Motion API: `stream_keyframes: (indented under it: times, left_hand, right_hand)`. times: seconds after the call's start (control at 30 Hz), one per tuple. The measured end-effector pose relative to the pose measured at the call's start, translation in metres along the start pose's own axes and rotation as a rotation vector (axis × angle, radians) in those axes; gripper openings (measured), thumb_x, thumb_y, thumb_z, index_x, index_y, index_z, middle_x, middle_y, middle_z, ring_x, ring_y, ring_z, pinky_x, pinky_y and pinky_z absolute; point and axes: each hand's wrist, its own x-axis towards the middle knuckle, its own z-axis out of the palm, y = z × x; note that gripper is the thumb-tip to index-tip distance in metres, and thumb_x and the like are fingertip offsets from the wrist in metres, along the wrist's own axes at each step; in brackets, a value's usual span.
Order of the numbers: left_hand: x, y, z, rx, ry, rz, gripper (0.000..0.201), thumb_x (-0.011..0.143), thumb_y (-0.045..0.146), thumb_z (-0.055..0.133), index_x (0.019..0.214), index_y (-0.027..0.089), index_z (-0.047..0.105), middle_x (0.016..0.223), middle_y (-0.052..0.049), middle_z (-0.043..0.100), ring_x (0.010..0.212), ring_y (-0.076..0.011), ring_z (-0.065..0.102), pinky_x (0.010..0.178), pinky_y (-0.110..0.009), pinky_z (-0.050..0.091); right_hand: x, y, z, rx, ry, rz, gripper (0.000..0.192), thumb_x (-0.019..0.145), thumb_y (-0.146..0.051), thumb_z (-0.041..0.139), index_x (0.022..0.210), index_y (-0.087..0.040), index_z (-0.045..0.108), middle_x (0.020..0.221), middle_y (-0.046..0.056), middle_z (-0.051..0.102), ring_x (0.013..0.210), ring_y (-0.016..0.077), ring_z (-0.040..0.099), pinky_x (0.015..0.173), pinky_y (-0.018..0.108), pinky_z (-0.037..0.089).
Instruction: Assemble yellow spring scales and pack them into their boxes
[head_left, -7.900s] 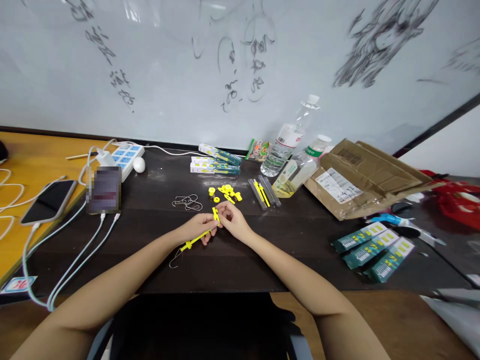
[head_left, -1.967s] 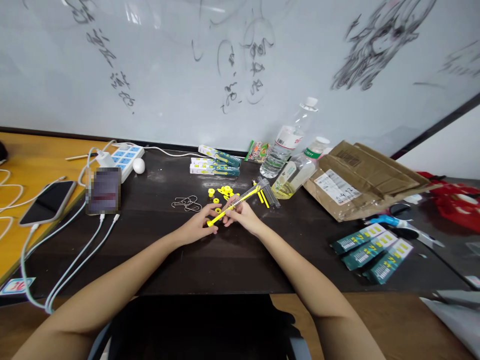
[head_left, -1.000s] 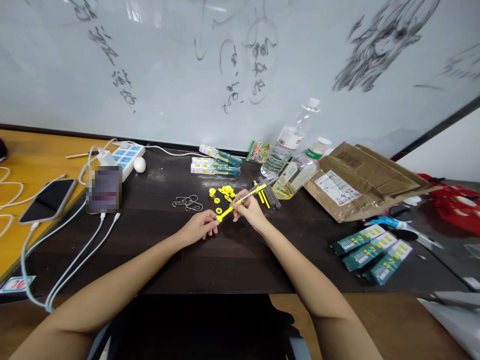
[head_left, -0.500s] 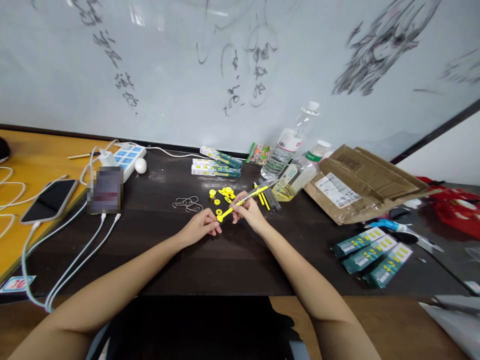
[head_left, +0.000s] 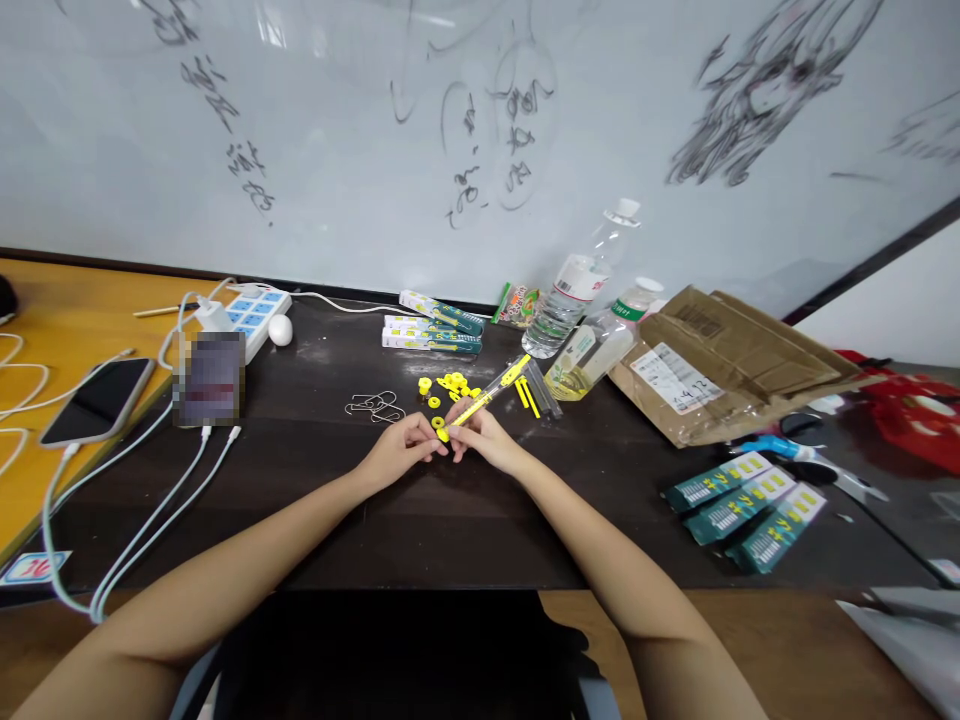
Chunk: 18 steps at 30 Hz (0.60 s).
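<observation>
A clear tube with a yellow rod inside [head_left: 487, 392] lies slanted between my hands, its far end pointing up and to the right. My right hand [head_left: 484, 440] is closed around the lower part of it. At the lower left end, my left hand [head_left: 401, 450] has its fingers pinched at the rod's round yellow end [head_left: 442, 434]. Just beyond the hands lie several small yellow round parts [head_left: 454, 383], one yellow ring [head_left: 437, 423] close to my left fingertips. Thin yellow strips [head_left: 528, 396] and dark clear tubes [head_left: 546, 393] rest to the right of the held tube.
Bent metal wires [head_left: 375, 406] lie left of the parts. Narrow boxes [head_left: 433, 335] are stacked behind, and more green boxes [head_left: 750, 500] lie right. Two bottles [head_left: 570, 300] and a cardboard parcel [head_left: 720, 370] stand by the whiteboard. Scissors [head_left: 810, 460], a phone [head_left: 97, 400] and cables flank the desk.
The yellow rod has slid further into the clear tube, so its round end now sits close against my right hand. My right hand has moved slightly left and down, nearer my left.
</observation>
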Motion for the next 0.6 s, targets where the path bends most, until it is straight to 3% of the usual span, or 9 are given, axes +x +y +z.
stream_keyframes:
  times: [0.43,0.6]
  left_hand:
    - [-0.0004,-0.0003,-0.0004,0.003,-0.002,-0.018,0.032,0.076,0.041,0.067,0.079,0.014,0.050,0.071,-0.004,0.068,0.056,-0.0093,0.058,0.056,-0.023,0.045]
    - [-0.0009,0.0039,0.0011,-0.025,-0.012,-0.016,0.034,0.076,0.043,0.067,0.079,0.015,0.049,0.069,-0.003,0.067,0.053,-0.0081,0.055,0.054,-0.022,0.043]
  right_hand:
    - [0.0002,0.0003,-0.0042,-0.039,-0.018,-0.061,0.029,0.072,-0.031,0.072,0.090,-0.016,0.055,0.084,0.000,0.057,0.062,0.0082,0.059,0.049,0.020,0.057]
    - [-0.0002,-0.0006,-0.0046,0.016,-0.049,-0.035,0.029,0.072,-0.031,0.072,0.091,-0.016,0.056,0.079,-0.002,0.057,0.060,0.0076,0.058,0.051,0.022,0.058]
